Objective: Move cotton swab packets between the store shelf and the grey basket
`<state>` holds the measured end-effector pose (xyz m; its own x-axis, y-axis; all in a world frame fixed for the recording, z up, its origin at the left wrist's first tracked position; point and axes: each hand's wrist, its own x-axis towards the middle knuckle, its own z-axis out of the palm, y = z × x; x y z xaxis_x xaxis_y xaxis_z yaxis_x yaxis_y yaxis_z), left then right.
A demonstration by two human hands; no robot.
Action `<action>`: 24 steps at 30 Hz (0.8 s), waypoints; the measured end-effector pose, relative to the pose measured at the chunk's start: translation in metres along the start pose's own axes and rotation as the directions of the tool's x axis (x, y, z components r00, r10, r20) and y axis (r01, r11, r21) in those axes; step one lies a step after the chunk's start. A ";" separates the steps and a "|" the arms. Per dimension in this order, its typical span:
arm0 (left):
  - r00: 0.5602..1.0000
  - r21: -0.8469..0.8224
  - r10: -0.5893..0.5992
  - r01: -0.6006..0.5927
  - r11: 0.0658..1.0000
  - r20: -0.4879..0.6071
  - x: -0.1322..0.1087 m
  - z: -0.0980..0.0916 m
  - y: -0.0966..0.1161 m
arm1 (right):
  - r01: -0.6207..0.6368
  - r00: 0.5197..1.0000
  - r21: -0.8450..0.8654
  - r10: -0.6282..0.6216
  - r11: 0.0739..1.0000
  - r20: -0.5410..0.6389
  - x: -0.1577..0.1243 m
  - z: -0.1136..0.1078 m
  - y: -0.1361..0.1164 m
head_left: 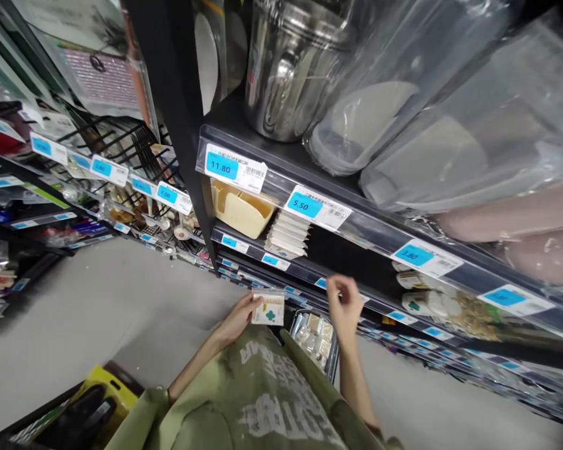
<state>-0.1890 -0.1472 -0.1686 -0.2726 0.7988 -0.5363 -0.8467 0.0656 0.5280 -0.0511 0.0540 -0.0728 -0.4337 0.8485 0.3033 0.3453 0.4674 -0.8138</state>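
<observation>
The fingers of the left hand (237,317) are closed on the near edge of a small flat packet (269,310), thumb on top, with its printed front facing up; a row of tan strips and a green mark show on it. The fingers of the right hand (347,305) are loosely curled, thumb and forefinger rounding a small gap, with nothing visible in their hold.

Between the two hands, and lower than the fingers, is a dark-rimmed basket (334,364) filled with small wrapped packs (313,337), white and pale brown. Beyond the left fingers, on the lower shelf, stands a cream box (244,214), its open top showing but its inside mostly hidden. Just beside it, nearer the right fingers, is a row of thin white packets (288,233). Farther right on that shelf lie clear bags (434,304), their contents too blurred to tell.

Above the fingers, the upper shelf carries a steel pot (286,87) and large plastic-wrapped goods (366,125). Its edge, lined with price labels (319,207), juts out over the lower shelf. Open grey floor (136,281) spreads left of the left fingers, and more shows right of the right forearm.
</observation>
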 end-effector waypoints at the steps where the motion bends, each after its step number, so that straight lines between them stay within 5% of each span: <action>1: 1.000 0.000 0.003 -0.003 1.000 0.010 0.000 0.003 0.001 | -0.096 0.992 0.031 0.092 0.995 0.091 -0.029 0.002 0.005; 3: 1.000 0.004 0.007 -0.007 1.000 0.027 0.003 0.011 0.003 | -0.260 0.926 0.069 0.228 0.963 0.299 -0.079 0.009 0.013; 5: 1.000 0.010 0.004 -0.004 1.000 0.022 0.007 0.021 0.005 | -0.306 0.851 0.085 0.232 0.948 0.471 -0.111 0.017 0.015; 8: 0.999 -0.052 -0.035 0.036 0.998 0.020 0.017 0.035 0.007 | -0.240 0.768 0.170 0.080 0.956 0.635 -0.123 0.023 0.006; 10: 0.987 -0.139 -0.100 0.118 0.983 0.128 0.021 0.041 0.006 | -0.193 0.725 0.247 -0.032 0.949 0.688 -0.117 0.022 -0.003; 14: 0.946 -0.230 -0.116 0.190 0.954 0.302 0.014 0.042 0.003 | -0.121 0.718 0.279 -0.110 0.953 0.687 -0.104 0.019 -0.019; 20: 0.979 -0.201 -0.094 0.131 0.971 0.182 -0.007 0.032 -0.001 | -0.131 0.698 0.318 -0.141 0.939 0.702 -0.106 0.017 -0.027; 24: 0.999 0.082 0.024 -0.027 0.996 0.046 -0.002 0.036 -0.009 | -0.180 0.726 0.348 -0.114 0.920 0.678 -0.109 0.016 -0.020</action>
<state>-0.1645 -0.1275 -0.1485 -0.2713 0.8267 -0.4929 -0.7985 0.0926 0.5948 -0.0238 -0.0515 -0.0970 -0.9187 0.3944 -0.0227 0.1059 0.1906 -0.9759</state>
